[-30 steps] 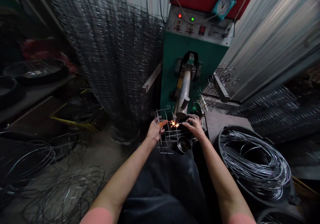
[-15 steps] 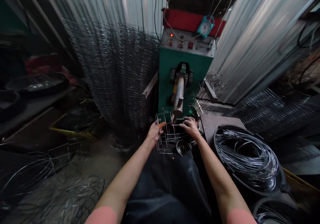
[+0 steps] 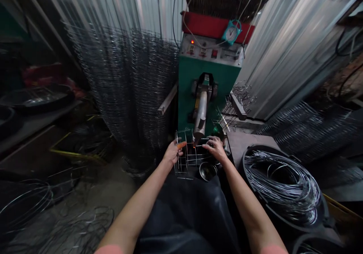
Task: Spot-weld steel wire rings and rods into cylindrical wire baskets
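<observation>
Under the electrode arm (image 3: 202, 108) of a green spot welding machine (image 3: 187, 76) is a small wire frame (image 3: 186, 159) of thin crossed metal rods. My left hand (image 3: 171, 152), with an orange cover on the thumb, is closed on the left side of the frame. At the right of the arm, my right hand (image 3: 216, 149) pinches a thin wire rod (image 3: 206, 139) reaching toward the frame. A small orange glow shows at the arm's tip, where the wires meet. Below sits a round metal bowl (image 3: 208, 171); its contents are too dark to name.
Tall stacks of wire grids (image 3: 153, 91) lean on the corrugated wall at left. Close on the right, a black tub (image 3: 245, 171) holds coiled wire. Loose wire pieces (image 3: 238, 102) hang beside the machine. A teal clock (image 3: 231, 33) hangs on it. Tangled wire lies at lower left.
The view has shifted slightly. The frame sits a little lower in view beneath the arm. A glow now shows at the arm's tip, while an earlier spark below it is gone. Both hands keep their grips.
</observation>
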Action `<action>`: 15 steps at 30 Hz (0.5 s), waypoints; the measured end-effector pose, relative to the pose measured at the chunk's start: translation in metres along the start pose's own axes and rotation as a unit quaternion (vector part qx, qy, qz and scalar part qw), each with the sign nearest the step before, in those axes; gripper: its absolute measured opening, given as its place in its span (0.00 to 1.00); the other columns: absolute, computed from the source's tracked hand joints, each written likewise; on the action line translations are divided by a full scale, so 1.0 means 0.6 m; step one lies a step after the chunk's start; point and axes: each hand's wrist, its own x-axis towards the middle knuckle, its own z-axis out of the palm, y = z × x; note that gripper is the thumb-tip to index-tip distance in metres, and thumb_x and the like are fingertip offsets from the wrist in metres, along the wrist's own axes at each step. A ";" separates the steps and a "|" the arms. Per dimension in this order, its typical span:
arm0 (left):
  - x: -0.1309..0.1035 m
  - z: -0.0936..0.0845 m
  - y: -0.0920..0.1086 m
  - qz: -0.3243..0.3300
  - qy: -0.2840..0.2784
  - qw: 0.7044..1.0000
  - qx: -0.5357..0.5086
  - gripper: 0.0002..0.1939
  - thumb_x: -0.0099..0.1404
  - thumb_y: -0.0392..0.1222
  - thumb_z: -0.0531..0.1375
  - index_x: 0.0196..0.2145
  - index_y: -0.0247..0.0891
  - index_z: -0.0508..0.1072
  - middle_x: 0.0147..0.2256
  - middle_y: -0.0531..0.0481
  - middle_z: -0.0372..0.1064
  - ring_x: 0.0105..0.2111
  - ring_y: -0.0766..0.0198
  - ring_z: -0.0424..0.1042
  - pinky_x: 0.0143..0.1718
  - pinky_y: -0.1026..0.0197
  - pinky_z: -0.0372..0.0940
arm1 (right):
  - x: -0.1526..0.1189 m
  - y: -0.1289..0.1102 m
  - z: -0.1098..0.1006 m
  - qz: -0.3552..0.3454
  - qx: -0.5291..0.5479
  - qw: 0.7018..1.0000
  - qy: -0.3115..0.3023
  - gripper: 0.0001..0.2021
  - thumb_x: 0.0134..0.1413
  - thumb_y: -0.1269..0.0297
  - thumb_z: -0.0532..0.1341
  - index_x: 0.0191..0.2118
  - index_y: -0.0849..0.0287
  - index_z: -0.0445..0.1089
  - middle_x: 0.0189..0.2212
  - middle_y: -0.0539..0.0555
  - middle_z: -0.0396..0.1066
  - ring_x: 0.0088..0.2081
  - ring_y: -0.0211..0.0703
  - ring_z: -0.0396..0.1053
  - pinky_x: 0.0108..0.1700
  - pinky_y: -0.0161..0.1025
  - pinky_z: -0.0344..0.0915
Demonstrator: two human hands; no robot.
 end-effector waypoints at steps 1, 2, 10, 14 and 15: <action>-0.002 -0.001 0.001 0.004 -0.008 1.000 0.006 0.30 0.40 0.32 0.69 0.41 0.36 0.62 0.20 0.63 0.53 0.14 0.79 0.48 0.13 0.73 0.42 | -0.004 0.000 0.002 -0.002 -0.002 1.000 0.006 0.10 0.47 0.55 0.63 0.24 0.56 0.71 0.45 0.55 0.68 0.52 0.53 0.56 0.51 0.52 0.52; -0.004 -0.003 0.002 0.009 -0.017 1.000 0.014 0.32 0.39 0.34 0.69 0.42 0.36 0.62 0.20 0.63 0.53 0.14 0.79 0.48 0.13 0.74 0.42 | -0.009 0.001 0.004 -0.006 -0.005 1.000 0.014 0.11 0.48 0.55 0.63 0.25 0.56 0.71 0.45 0.55 0.68 0.52 0.54 0.56 0.50 0.53 0.52; -0.071 -0.045 -0.011 0.019 -0.068 0.997 0.021 0.33 0.43 0.37 0.69 0.47 0.39 0.64 0.20 0.64 0.49 0.15 0.79 0.46 0.12 0.74 0.43 | -0.089 -0.021 -0.012 -0.116 -0.002 0.993 0.027 0.10 0.52 0.54 0.60 0.30 0.55 0.71 0.43 0.57 0.68 0.49 0.53 0.59 0.49 0.52 0.57; -0.121 -0.091 -0.007 -0.004 -0.084 0.996 -0.029 0.33 0.46 0.34 0.68 0.50 0.39 0.64 0.20 0.63 0.49 0.14 0.80 0.45 0.11 0.76 0.44 | -0.137 -0.018 -0.062 -0.135 0.043 0.990 0.001 0.09 0.53 0.57 0.59 0.37 0.55 0.68 0.43 0.57 0.68 0.47 0.48 0.64 0.48 0.47 0.61; -0.133 -0.104 -0.004 -0.009 -0.092 0.994 -0.051 0.33 0.47 0.33 0.67 0.51 0.39 0.63 0.20 0.63 0.48 0.14 0.80 0.45 0.11 0.76 0.44 | -0.148 -0.014 -0.076 -0.122 0.055 0.991 0.013 0.09 0.53 0.57 0.59 0.38 0.55 0.67 0.43 0.57 0.68 0.46 0.47 0.65 0.48 0.46 0.62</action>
